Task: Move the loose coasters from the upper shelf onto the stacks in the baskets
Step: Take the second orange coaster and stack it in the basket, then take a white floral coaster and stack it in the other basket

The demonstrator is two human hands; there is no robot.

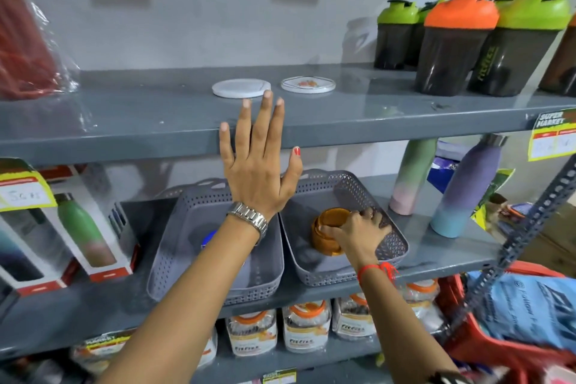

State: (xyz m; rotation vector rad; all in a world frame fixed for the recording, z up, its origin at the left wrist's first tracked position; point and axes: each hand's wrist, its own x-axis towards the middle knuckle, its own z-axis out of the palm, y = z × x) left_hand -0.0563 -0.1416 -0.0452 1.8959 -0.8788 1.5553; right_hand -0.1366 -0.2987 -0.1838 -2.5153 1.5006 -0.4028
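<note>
Left arm reached up and forward, forearm bare, metal watch (249, 217) on the wrist. Left hand (258, 165) was flat and open, back toward the camera, fingers (269, 115) spread and pointing up, tips over the front edge of the upper shelf (124, 121), thumb (295, 162) splayed to the right with a red-painted nail. Nothing was held in it. Right arm extended lower, forearm bare, red thread band (378, 270) at the wrist. Right hand (358, 232) was palm-down with fingers curled, closed over the top of the orange coaster stack (324, 237) in the right basket (396, 246), thumb on the stack's near side.
</note>
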